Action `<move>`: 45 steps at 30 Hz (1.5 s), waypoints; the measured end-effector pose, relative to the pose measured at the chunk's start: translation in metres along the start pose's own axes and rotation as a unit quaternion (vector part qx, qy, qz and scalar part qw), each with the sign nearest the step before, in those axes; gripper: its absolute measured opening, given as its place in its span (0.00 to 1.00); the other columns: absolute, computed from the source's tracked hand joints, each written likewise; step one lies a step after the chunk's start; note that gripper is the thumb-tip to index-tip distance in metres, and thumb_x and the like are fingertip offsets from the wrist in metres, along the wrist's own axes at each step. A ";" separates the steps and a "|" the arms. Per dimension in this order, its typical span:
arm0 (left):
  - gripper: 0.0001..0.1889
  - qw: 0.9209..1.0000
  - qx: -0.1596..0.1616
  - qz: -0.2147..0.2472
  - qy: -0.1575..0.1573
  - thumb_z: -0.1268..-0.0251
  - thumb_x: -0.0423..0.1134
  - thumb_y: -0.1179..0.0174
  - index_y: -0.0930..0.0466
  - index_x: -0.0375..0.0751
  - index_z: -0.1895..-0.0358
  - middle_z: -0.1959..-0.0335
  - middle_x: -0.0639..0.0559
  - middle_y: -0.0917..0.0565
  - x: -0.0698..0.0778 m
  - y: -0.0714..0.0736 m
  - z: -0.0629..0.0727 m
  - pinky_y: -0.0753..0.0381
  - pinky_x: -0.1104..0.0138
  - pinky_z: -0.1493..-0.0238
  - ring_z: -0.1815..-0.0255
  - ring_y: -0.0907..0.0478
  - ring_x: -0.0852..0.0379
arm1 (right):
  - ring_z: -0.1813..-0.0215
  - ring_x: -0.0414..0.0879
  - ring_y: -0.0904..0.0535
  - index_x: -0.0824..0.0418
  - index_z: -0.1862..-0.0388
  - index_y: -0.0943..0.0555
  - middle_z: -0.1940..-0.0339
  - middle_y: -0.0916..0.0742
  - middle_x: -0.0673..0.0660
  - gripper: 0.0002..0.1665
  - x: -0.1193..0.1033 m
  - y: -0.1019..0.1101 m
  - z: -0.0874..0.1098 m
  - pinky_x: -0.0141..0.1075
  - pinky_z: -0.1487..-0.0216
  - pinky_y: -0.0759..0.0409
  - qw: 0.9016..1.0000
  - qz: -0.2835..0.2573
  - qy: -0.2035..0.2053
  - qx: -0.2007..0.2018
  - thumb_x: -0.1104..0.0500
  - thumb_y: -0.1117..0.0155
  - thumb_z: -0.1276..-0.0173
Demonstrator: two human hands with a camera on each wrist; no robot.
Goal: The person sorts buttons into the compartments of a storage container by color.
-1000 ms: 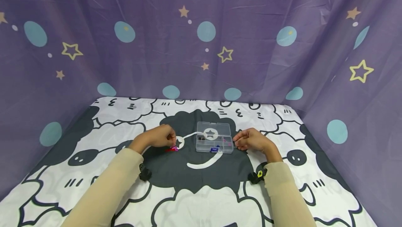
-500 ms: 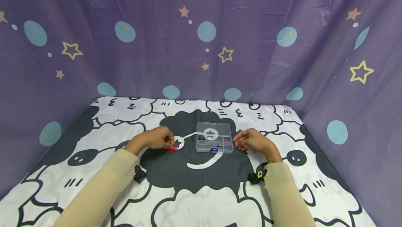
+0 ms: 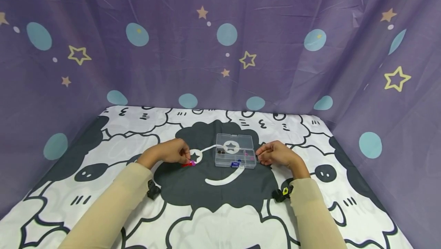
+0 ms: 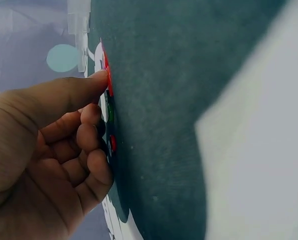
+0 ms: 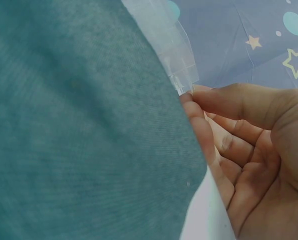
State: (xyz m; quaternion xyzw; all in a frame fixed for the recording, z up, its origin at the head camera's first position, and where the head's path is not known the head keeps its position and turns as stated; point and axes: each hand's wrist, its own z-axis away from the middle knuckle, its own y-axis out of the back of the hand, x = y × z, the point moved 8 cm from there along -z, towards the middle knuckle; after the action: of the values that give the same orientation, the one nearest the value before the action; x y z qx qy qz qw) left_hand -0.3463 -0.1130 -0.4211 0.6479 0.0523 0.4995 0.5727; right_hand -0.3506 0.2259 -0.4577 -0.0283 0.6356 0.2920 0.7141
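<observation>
My left hand (image 3: 169, 151) is low over the dark patch of the cloth, thumb and finger pinching a small flat red-and-pink piece (image 3: 189, 163). The left wrist view shows the thumb tip on its red edge (image 4: 108, 75), the other fingers curled; small green (image 4: 111, 113) and red (image 4: 113, 143) bits lie close beneath. To the right, a clear plastic compartment box (image 3: 227, 161) has its lid (image 3: 224, 140) raised at the back. Small dark (image 3: 221, 152), pink (image 3: 252, 158) and blue (image 3: 236, 164) items show in it. My right hand (image 3: 277, 153) holds the box's right edge between thumb and fingers.
A cloth (image 3: 220, 230) printed with sheep faces covers the table. Purple curtains (image 3: 179, 77) with stars and dots hang behind it and along both sides. Each wrist wears a dark camera mount, such as the one on the left wrist (image 3: 153, 190).
My left hand has shifted slightly left and down, its fingertips settling on the red-and-pink piece. The right hand and the box have stayed in place.
</observation>
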 end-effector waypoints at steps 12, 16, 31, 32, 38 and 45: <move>0.06 1.000 -0.008 -0.026 0.009 0.34 0.30 0.35 0.16 0.41 0.71 0.78 0.59 0.22 0.000 -0.001 0.003 0.28 0.69 0.71 0.76 0.29 0.64 | 0.64 0.45 0.15 0.78 0.48 0.19 0.64 0.11 0.58 0.14 0.000 0.000 0.000 0.38 0.60 0.15 1.000 -0.001 0.000 0.001 0.70 0.37 0.30; 0.06 0.999 -0.009 -0.025 0.017 0.33 0.30 0.36 0.17 0.40 0.71 0.77 0.58 0.22 0.002 0.000 0.004 0.29 0.68 0.70 0.76 0.30 0.63 | 0.65 0.45 0.15 0.77 0.48 0.19 0.64 0.11 0.58 0.14 0.000 0.001 0.000 0.38 0.60 0.15 1.000 0.001 0.000 0.001 0.70 0.37 0.30; 0.05 1.000 0.005 -0.007 -0.004 0.31 0.31 0.37 0.17 0.39 0.68 0.76 0.57 0.23 0.006 0.011 0.002 0.29 0.66 0.70 0.75 0.30 0.62 | 0.65 0.45 0.15 0.76 0.50 0.18 0.65 0.11 0.57 0.13 -0.001 0.002 0.000 0.38 0.60 0.15 1.000 -0.001 0.003 -0.001 0.70 0.37 0.30; 0.05 1.000 0.005 -0.004 -0.007 0.31 0.31 0.38 0.16 0.38 0.67 0.76 0.57 0.23 0.007 0.011 0.001 0.29 0.66 0.70 0.76 0.30 0.61 | 0.65 0.45 0.15 0.76 0.50 0.18 0.65 0.11 0.57 0.13 -0.001 0.002 0.000 0.38 0.60 0.15 1.000 -0.002 0.002 -0.001 0.70 0.37 0.30; 0.06 1.000 0.004 0.005 -0.009 0.29 0.31 0.40 0.15 0.35 0.64 0.75 0.56 0.21 0.013 0.015 -0.002 0.28 0.66 0.71 0.77 0.29 0.61 | 0.65 0.45 0.15 0.76 0.49 0.18 0.64 0.11 0.58 0.13 0.000 0.001 0.000 0.38 0.60 0.15 1.000 -0.002 0.004 -0.001 0.70 0.37 0.30; 0.07 1.000 0.004 0.015 -0.011 0.27 0.32 0.41 0.15 0.35 0.62 0.72 0.52 0.18 0.019 0.016 -0.010 0.26 0.65 0.71 0.78 0.29 0.61 | 0.65 0.45 0.15 0.75 0.51 0.17 0.65 0.11 0.57 0.12 0.001 0.000 -0.001 0.38 0.60 0.15 1.000 -0.003 0.002 0.003 0.70 0.37 0.30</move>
State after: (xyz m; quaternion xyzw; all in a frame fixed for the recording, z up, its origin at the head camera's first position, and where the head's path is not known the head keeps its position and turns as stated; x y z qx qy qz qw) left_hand -0.3516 -0.0993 -0.3984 0.6567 0.0385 0.5003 0.5631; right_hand -0.3514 0.2261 -0.4588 -0.0285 0.6376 0.2877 0.7141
